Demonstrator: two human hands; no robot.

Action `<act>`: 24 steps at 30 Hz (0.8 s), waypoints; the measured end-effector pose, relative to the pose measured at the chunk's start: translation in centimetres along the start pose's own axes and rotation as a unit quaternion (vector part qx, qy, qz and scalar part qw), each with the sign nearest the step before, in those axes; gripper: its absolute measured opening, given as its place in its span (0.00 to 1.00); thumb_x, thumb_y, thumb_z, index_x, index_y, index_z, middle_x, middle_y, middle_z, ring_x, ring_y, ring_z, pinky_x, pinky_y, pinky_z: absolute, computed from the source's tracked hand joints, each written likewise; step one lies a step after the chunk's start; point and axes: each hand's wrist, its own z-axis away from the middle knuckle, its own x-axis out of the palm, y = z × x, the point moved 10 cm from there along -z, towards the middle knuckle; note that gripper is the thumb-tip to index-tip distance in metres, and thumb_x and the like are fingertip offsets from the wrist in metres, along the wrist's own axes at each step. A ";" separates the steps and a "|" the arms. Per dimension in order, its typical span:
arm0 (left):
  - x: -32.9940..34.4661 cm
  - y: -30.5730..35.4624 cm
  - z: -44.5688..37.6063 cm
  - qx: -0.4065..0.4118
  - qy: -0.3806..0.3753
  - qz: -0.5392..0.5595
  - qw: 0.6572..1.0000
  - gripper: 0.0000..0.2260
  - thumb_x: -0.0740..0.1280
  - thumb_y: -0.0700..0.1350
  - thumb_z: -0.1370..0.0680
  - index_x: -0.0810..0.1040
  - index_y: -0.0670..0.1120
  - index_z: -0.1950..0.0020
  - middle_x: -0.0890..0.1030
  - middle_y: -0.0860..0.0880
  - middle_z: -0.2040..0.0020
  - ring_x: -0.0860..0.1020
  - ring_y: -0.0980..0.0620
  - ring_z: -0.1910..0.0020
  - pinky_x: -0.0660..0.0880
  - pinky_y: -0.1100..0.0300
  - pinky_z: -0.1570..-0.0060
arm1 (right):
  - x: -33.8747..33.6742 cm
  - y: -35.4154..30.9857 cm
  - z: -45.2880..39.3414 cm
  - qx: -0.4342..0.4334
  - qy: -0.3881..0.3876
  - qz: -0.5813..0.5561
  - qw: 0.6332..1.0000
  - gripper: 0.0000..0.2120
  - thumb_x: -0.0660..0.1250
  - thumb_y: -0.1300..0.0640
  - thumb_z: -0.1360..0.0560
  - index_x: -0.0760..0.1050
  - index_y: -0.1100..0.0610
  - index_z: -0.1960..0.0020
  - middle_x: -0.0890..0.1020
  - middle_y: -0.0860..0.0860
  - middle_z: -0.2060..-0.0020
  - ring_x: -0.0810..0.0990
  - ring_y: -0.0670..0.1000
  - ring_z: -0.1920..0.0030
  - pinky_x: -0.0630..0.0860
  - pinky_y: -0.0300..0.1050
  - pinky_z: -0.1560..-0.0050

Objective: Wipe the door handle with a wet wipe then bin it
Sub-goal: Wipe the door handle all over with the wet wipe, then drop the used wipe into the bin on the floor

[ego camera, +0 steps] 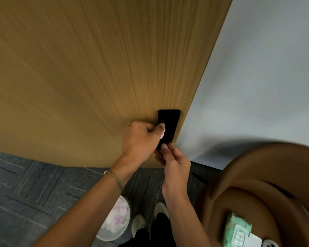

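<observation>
The black handle plate (169, 120) sits near the right edge of a wooden door (89, 72). My left hand (141, 139) is curled over the spot where the lever sticks out, hiding it, and its thumb presses on the plate. Just below, my right hand (175, 163) has its fingertips pinched together at the plate's lower end. No wet wipe shows in either hand. A round white bin (114, 220) holding several crumpled white and pink wipes stands on the floor under my left forearm.
A brown round chair (260, 184) stands close on the right, with a green pack of wet wipes (237, 230) on its seat. A pale wall (257, 77) lies right of the door. Grey carpet tiles (34, 189) cover the floor; my shoes (150, 218) are beside the bin.
</observation>
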 end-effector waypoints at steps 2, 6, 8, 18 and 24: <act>0.1 0.1 -0.6 0.008 -0.022 -0.018 1.000 0.11 0.72 0.56 0.28 0.87 0.49 0.60 0.87 0.53 0.63 0.85 0.57 0.61 0.81 0.52 0.55 | 0.1 -0.2 -0.1 -0.011 0.005 0.005 1.000 0.10 0.68 0.65 0.22 0.83 0.63 0.43 0.87 0.55 0.61 0.83 0.50 0.60 0.80 0.51 0.48; 0.6 0.8 -0.9 0.043 -0.106 -0.039 0.993 0.06 0.77 0.48 0.31 0.87 0.46 0.60 0.88 0.52 0.60 0.85 0.57 0.57 0.81 0.52 0.50 | 0.0 -0.1 0.0 -0.009 0.023 -0.022 0.999 0.11 0.69 0.65 0.23 0.79 0.66 0.42 0.85 0.50 0.69 0.83 0.49 0.64 0.81 0.47 0.52; 0.5 1.2 -1.1 0.065 -0.147 -0.064 0.985 0.05 0.77 0.47 0.31 0.87 0.46 0.61 0.87 0.52 0.61 0.85 0.57 0.58 0.81 0.52 0.49 | -0.1 -0.1 0.1 -0.009 0.029 -0.033 0.999 0.09 0.70 0.65 0.23 0.78 0.66 0.44 0.85 0.50 0.70 0.83 0.50 0.65 0.82 0.44 0.56; -3.5 -1.0 -2.5 0.081 -0.183 -0.159 0.967 0.05 0.76 0.48 0.31 0.84 0.49 0.66 0.87 0.52 0.65 0.85 0.55 0.61 0.80 0.57 0.57 | -0.2 -0.1 0.3 -0.003 0.047 -0.028 0.998 0.11 0.69 0.65 0.23 0.77 0.66 0.41 0.85 0.50 0.68 0.83 0.52 0.63 0.82 0.43 0.56; -8.9 -8.8 -1.0 0.010 -0.234 -0.171 0.957 0.03 0.75 0.39 0.29 0.85 0.46 0.61 0.87 0.51 0.61 0.85 0.59 0.60 0.81 0.62 0.55 | -0.1 -0.2 0.6 -0.001 0.048 -0.017 0.999 0.13 0.69 0.64 0.23 0.77 0.65 0.39 0.85 0.50 0.67 0.84 0.50 0.63 0.82 0.44 0.56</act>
